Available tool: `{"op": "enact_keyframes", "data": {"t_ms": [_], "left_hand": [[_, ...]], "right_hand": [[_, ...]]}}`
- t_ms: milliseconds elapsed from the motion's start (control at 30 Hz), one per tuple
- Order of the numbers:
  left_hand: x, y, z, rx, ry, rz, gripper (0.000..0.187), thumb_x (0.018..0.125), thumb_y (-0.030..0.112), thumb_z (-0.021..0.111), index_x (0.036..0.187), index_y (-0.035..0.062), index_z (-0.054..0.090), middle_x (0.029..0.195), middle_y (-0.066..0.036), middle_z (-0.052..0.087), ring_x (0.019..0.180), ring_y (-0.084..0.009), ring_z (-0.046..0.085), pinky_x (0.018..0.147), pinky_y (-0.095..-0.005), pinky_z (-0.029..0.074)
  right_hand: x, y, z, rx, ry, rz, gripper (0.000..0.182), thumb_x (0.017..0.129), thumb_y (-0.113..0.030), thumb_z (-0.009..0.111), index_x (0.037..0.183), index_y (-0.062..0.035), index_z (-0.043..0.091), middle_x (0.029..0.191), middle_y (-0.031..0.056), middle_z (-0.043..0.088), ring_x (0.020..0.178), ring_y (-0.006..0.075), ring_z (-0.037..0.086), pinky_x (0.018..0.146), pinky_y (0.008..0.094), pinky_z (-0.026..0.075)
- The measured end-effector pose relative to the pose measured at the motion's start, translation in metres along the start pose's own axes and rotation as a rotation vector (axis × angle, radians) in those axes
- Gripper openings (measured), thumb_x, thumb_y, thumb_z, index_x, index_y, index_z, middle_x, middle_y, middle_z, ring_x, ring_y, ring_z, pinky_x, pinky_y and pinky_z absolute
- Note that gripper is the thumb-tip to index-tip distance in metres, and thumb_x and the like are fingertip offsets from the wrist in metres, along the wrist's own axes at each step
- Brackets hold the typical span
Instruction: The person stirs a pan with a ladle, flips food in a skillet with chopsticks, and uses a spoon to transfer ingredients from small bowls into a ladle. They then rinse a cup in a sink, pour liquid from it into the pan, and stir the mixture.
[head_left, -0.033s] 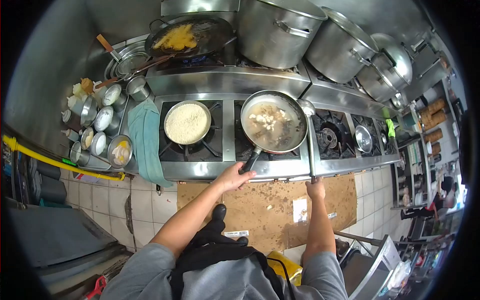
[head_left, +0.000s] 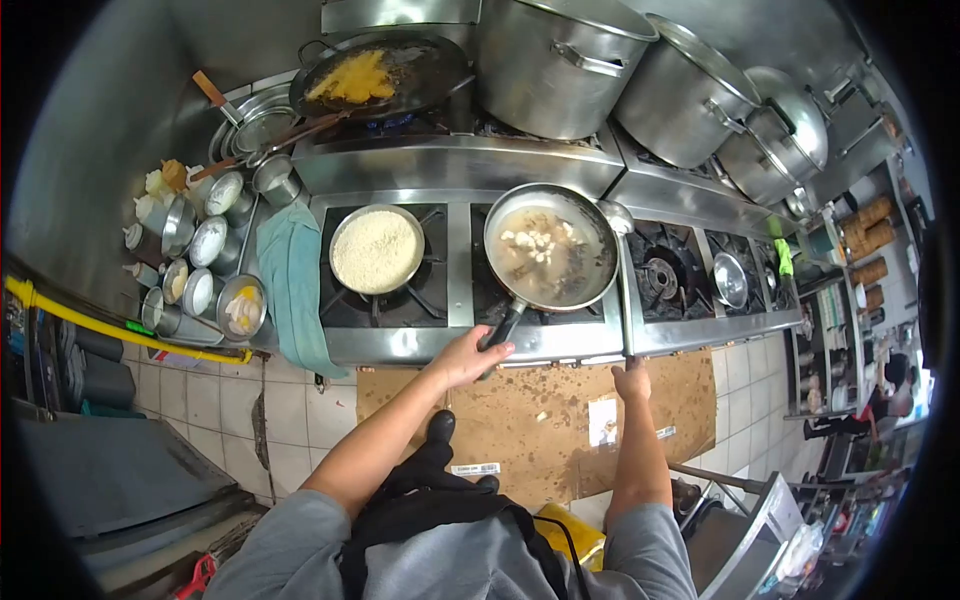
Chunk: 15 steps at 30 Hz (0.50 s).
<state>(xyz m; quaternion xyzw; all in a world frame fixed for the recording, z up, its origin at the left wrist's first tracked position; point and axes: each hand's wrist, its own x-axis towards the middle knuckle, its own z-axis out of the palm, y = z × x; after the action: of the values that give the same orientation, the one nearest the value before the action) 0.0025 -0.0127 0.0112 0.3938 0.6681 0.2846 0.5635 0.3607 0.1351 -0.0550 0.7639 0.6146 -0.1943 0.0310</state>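
My left hand (head_left: 472,359) is wrapped round the black handle of a frying pan (head_left: 500,281) on a stove burner. In the pan lies a cloudy, pale liquid with white chunks and darker brown bits. My right hand (head_left: 631,379) grips the end of a long metal ladle (head_left: 627,290), whose bowl rests beside the pan's right rim, outside it. On the burner to the left sits a round pan (head_left: 336,275) full of white, grainy food that looks like rice.
A green cloth (head_left: 292,290) hangs over the stove's front left edge. Beside it stand several metal containers (head_left: 245,333). Behind, a wok (head_left: 425,95) holds yellow frying food, next to large stockpots (head_left: 550,75). A small metal bowl (head_left: 731,280) sits at right. Cardboard (head_left: 520,420) covers the floor.
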Motion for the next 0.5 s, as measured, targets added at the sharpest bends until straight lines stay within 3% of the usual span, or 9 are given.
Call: {"op": "enact_keyframes", "data": {"t_ms": [133,267,300,333,367,400,433,467,500], "left_hand": [[0.011,0.019,-0.053,0.112,0.358,0.252,0.077,0.089,0.05,0.067,0.141,-0.0015,0.044,0.116,-0.016,0.065,0.096,-0.0219,0.066,0.083,-0.0344,0.053],[-0.043,0.064,-0.118,0.044,0.745,0.769,0.064,0.097,0.036,0.06,0.144,-0.0006,0.04,0.137,-0.016,0.054,0.121,-0.0241,0.055,0.099,-0.0382,0.045],[-0.066,0.094,-0.143,0.072,0.867,1.013,0.059,0.1,0.037,0.052,0.144,-0.0001,0.041,0.144,-0.016,0.047,0.131,-0.0263,0.047,0.108,-0.04,0.037],[-0.115,0.156,-0.16,-0.207,0.615,1.229,0.065,0.103,0.049,0.038,0.144,-0.0017,0.04,0.139,-0.016,0.051,0.134,-0.0261,0.044,0.113,-0.0385,0.031],[-0.134,0.171,-0.179,0.048,0.975,1.264,0.066,0.102,0.046,0.035,0.147,-0.0021,0.033,0.148,-0.018,0.041,0.137,-0.0275,0.041,0.116,-0.0398,0.029],[-0.173,0.226,-0.177,-0.413,0.625,1.62,0.067,0.101,0.047,0.036,0.146,-0.0026,0.035,0.145,-0.019,0.044,0.135,-0.0297,0.042,0.117,-0.0402,0.029],[-0.202,0.253,-0.18,-0.359,0.525,1.757,0.065,0.101,0.047,0.037,0.144,-0.0023,0.036,0.144,-0.018,0.044,0.134,-0.0294,0.042,0.116,-0.0401,0.03],[-0.228,0.27,-0.176,-0.188,0.488,1.836,0.064,0.1,0.046,0.037,0.142,-0.002,0.036,0.142,-0.018,0.044,0.132,-0.0291,0.042,0.115,-0.04,0.031],[-0.251,0.29,-0.168,-0.034,0.46,1.883,0.062,0.1,0.045,0.038,0.14,-0.0017,0.037,0.14,-0.018,0.044,0.131,-0.0288,0.043,0.114,-0.0398,0.031]], "right_hand": [[0.046,-0.025,0.009,0.035,0.045,0.096,0.059,0.078,-0.03,0.071,0.131,-0.0102,0.052,0.119,0.0209,0.066,0.111,0.0353,0.063,0.091,0.0463,0.051],[0.04,-0.004,-0.003,0.058,0.177,-0.025,0.061,0.084,-0.044,0.069,0.132,-0.0091,0.055,0.125,0.0235,0.06,0.115,0.0389,0.06,0.094,0.0471,0.049],[0.046,0.006,-0.017,0.255,0.335,-0.085,0.059,0.087,-0.044,0.067,0.132,-0.0069,0.056,0.128,0.0233,0.059,0.118,0.0373,0.058,0.097,0.0457,0.048],[0.05,0.009,-0.039,0.447,0.487,-0.151,0.057,0.091,-0.045,0.064,0.131,-0.0047,0.058,0.131,0.0231,0.057,0.121,0.0358,0.057,0.1,0.0444,0.047],[0.018,-0.029,-0.099,0.663,0.572,-0.194,0.054,0.097,-0.042,0.056,0.132,0.0003,0.057,0.133,0.0215,0.057,0.125,0.0315,0.054,0.107,0.0411,0.042],[0.006,-0.04,-0.151,0.733,0.696,-0.286,0.054,0.1,-0.041,0.05,0.133,0.0022,0.055,0.135,0.0195,0.056,0.126,0.0296,0.053,0.109,0.0407,0.039],[-0.023,-0.067,-0.21,1.0,0.771,-0.489,0.05,0.102,-0.036,0.048,0.134,0.0017,0.055,0.133,0.0146,0.059,0.126,0.0243,0.052,0.11,0.0382,0.035],[-0.062,-0.088,-0.273,0.944,0.929,-0.739,0.049,0.102,-0.034,0.043,0.136,0.0006,0.052,0.135,0.0146,0.057,0.127,0.0237,0.051,0.11,0.0372,0.034],[-0.095,-0.104,-0.319,1.224,0.971,-0.963,0.048,0.102,-0.031,0.039,0.136,0.0013,0.051,0.133,0.0151,0.057,0.126,0.0245,0.052,0.111,0.0388,0.034]]}}
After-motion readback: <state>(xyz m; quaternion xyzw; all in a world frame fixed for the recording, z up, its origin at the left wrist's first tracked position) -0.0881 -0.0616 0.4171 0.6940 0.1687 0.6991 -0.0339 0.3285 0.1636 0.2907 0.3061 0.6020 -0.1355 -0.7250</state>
